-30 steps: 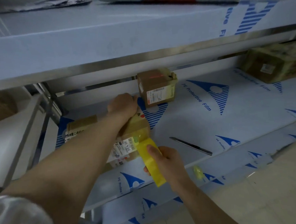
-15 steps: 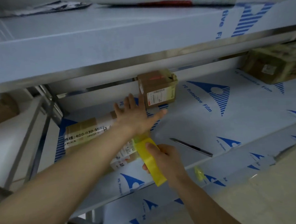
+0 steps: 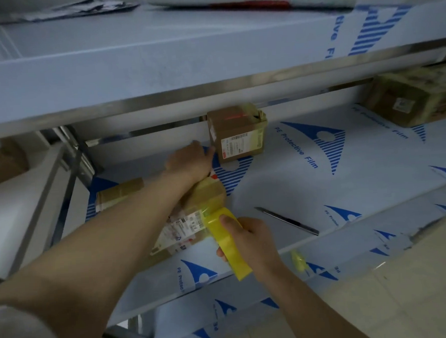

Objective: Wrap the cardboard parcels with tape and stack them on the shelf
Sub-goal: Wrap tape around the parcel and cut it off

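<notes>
A left hand (image 3: 190, 163) clamps the far end of a brown cardboard parcel (image 3: 203, 198) on the film-covered metal shelf (image 3: 348, 187). Just nearer, the right hand (image 3: 250, 243) grips a yellow tape roll (image 3: 230, 246). An uneven pull risks wrinkling the tape or dragging the parcel off the edge.

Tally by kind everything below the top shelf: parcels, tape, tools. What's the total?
Cardboard parcels: 5 (parcel being taped, parcel behind the arm, back parcel, right parcel, far-left parcel)
Yellow tape roll: 1
Yellow tape scrap: 1
Knife: 1
Total: 8
</notes>
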